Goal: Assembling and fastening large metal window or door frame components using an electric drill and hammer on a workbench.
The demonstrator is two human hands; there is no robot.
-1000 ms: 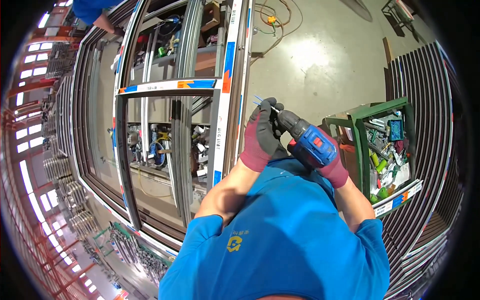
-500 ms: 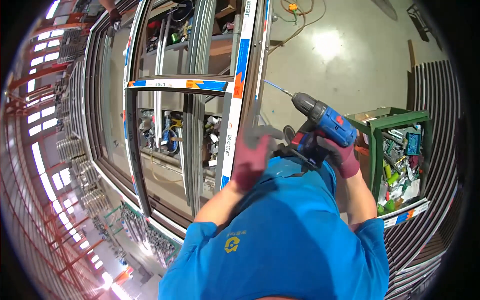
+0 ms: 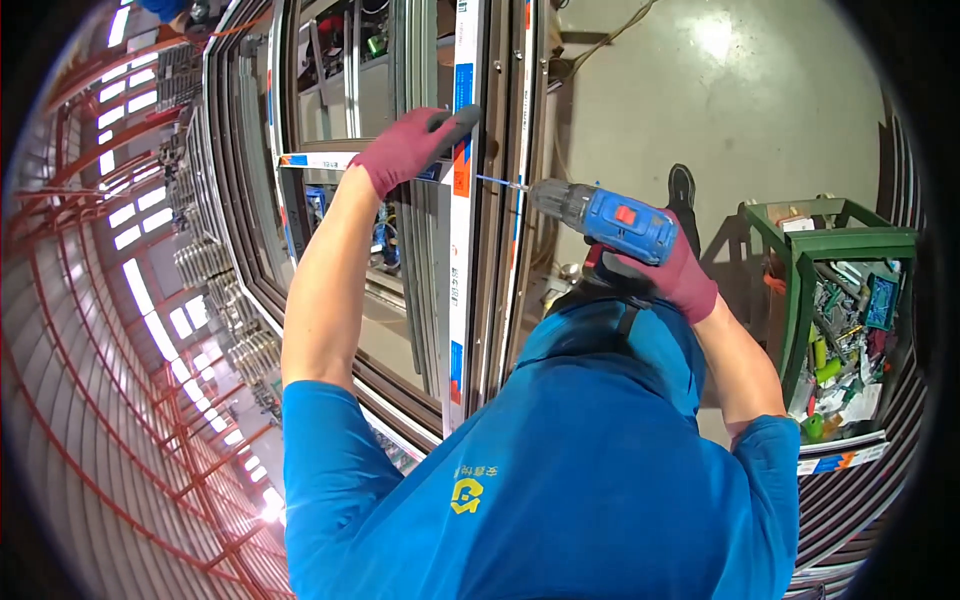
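Observation:
My right hand point(image 3: 685, 275), in a maroon glove with dark fingers, is closed round the grip of a blue and black cordless drill point(image 3: 630, 225). The drill lies level, and its long thin bit point(image 3: 498, 181) points left. The bit's tip meets the side of a taped metal frame point(image 3: 459, 240), close to an orange mark where a crossbar joins. Just above that joint my left hand point(image 3: 410, 148), gloved alike, grips the frame, its dark fingertips together over the upright's edge. The undersides of those fingers are hidden.
A green-framed bin point(image 3: 860, 240) full of small hardware stands at my right. Stacked long profiles point(image 3: 840, 520) lie beside it. Through the frame's openings, parts show below. Another person's blue sleeve point(image 3: 160, 8) appears at the far upper left. My shoe point(image 3: 681, 185) is on the floor.
My left hand has moved up and left from near my waist onto the frame joint. The drill has swung level and moved left, bringing its bit to the frame.

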